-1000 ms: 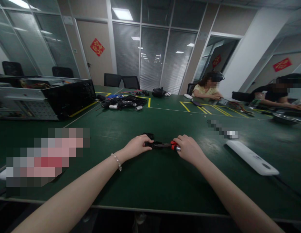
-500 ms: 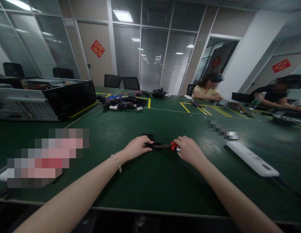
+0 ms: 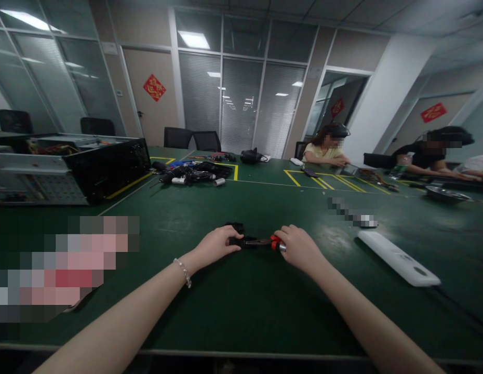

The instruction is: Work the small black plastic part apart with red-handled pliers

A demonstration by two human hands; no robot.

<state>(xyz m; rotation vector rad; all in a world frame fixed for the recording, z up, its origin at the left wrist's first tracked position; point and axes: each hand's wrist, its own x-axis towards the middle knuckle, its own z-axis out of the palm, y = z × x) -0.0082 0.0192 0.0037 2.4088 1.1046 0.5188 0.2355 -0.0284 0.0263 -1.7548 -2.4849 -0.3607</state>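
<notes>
My right hand (image 3: 300,246) is closed on a pair of red-handled pliers (image 3: 260,242), whose slim metal jaws point left. A dark part (image 3: 237,241) is pinched between the thumb and fingers of my left hand (image 3: 215,244), right at the tips of the jaws. It is too dark and small to name, and I cannot tell whether the jaws grip it. Just behind my left fingers lies another black piece (image 3: 236,227) on the green table (image 3: 226,311). My palms hide most of the pliers' handles.
An opened computer case (image 3: 109,169) stands at the left, a pile of black cables (image 3: 198,171) beyond my hands. To the right are a white power strip (image 3: 397,258) and a metal bowl (image 3: 447,195). Blurred-out items lie on both sides. Several people (image 3: 329,148) sit at the far right.
The camera has tipped up slightly and turned a little right, so the whole scene sits lower and further left. Both hands keep their hold, with little change between them.
</notes>
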